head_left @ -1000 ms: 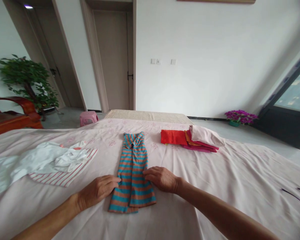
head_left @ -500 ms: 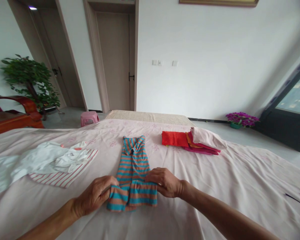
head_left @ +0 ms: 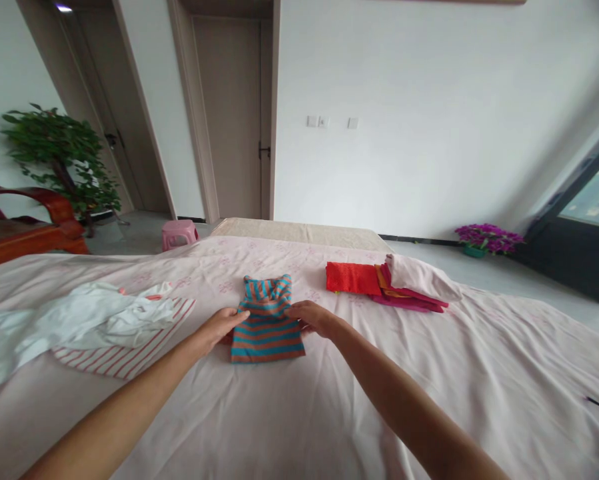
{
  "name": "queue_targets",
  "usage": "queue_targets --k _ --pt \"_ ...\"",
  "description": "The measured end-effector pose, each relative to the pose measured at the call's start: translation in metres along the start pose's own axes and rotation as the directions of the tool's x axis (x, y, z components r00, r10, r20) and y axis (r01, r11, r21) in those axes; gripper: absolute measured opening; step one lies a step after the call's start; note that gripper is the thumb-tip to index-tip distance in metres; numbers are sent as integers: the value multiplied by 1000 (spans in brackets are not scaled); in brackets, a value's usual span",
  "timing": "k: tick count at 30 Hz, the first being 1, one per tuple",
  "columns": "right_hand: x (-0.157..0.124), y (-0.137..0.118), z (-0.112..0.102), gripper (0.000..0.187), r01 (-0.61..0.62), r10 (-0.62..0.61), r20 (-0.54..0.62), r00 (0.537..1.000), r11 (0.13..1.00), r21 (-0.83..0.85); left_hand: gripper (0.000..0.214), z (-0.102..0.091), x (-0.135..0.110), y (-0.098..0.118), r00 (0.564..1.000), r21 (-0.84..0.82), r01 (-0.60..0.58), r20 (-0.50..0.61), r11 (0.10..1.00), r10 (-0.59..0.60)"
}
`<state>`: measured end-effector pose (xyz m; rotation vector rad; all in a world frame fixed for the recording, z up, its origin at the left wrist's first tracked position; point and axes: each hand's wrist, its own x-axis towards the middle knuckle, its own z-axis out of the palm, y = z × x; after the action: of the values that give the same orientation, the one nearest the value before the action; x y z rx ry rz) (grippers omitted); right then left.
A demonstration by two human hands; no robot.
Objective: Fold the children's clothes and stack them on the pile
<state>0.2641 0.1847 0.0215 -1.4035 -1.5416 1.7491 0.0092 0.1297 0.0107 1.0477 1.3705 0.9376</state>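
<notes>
A teal and orange striped garment [head_left: 268, 327] lies folded in half on the pink bedsheet [head_left: 479, 373] in front of me. My left hand [head_left: 223, 325] pinches its left edge near the fold's upper end, and my right hand [head_left: 311, 315] pinches its right edge at the same height. Both arms reach far forward over the bed. The folded-over lower half covers the part beneath it; only the collar end shows beyond my fingers.
A heap of white and red-striped clothes [head_left: 94, 325] lies at the left. A stack of folded red, orange and pink cloths [head_left: 394, 282] sits at the back right. Beyond the bed are a pink stool [head_left: 178, 233], a potted plant [head_left: 59, 157], a wooden chair [head_left: 24, 230] and purple flowers [head_left: 486, 238].
Both hands took hold of the striped garment's near end, lifted it and carried it away from me, folding the garment in half. It now looks about half as long.
</notes>
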Motion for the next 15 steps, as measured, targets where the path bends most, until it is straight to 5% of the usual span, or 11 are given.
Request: queue_targets --k 4,10,15 --pt "9 1 14 26 85 -76 -152 985 995 51 53 5 14 -3 992 -57 -81 -98 995 75" --pt "21 0 15 29 470 -425 -263 866 871 141 46 -1 20 8 935 -107 -271 -264 957 235" --pt "52 -25 1 34 504 -478 -350 806 863 -19 41 -8 58 35 903 -45 -317 -320 947 287"
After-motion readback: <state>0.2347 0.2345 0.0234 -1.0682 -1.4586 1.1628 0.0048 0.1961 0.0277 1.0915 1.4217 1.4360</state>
